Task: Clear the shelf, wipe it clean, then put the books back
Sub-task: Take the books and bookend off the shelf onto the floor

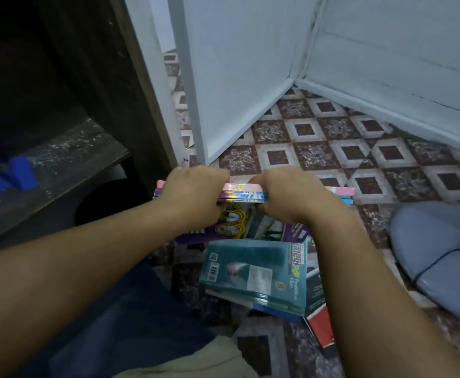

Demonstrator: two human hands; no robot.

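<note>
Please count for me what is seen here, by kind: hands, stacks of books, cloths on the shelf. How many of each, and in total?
Hands: 2, the left hand and the right hand, both gripping one stack.
Stacks of books: 2, the held stack and the floor pile.
Cloths: 1, the blue cloth on the shelf.
Total: 5

Single head-worn view, forward and down, close over floor (332, 126) beside shelf (59, 159).

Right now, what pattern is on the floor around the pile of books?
Maroon and white diamond-checkered tiled floor, clearest in the head view.
</note>
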